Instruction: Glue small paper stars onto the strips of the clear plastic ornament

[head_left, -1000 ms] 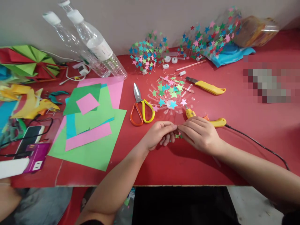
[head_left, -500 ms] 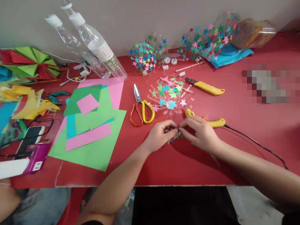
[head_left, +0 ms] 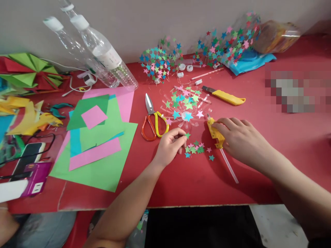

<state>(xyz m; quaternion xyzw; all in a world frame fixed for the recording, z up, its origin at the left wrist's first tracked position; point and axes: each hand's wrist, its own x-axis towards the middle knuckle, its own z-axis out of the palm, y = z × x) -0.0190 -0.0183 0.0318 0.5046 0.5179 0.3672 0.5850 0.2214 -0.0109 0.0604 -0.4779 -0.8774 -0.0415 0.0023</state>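
Note:
Between the thumb and fingertips of my left hand point(head_left: 170, 144) is a small green paper star point(head_left: 187, 135). My right hand point(head_left: 239, 137) is over a yellow hot glue gun point(head_left: 215, 132), its fingers curled around the handle, which they hide. A clear glue stick point(head_left: 229, 165) sticks out of the gun's rear toward me. Loose paper stars point(head_left: 196, 148) in green, pink and blue lie on the table between my hands. Just beyond them is a clear plastic piece with splayed strips point(head_left: 186, 106), stars stuck on it.
Scissors point(head_left: 152, 119) and a yellow utility knife point(head_left: 224, 96) lie nearby. Coloured paper sheets point(head_left: 103, 134) are stacked at left, with plastic bottles point(head_left: 111, 62) behind. Star-covered clear ornaments point(head_left: 157, 62) stand by the wall. A phone point(head_left: 28, 158) and purple adapter point(head_left: 38, 177) are far left.
My hands have parted. The right has moved right onto the glue gun's handle, uncovering the loose stars. My left hand keeps the green star, now plainly visible.

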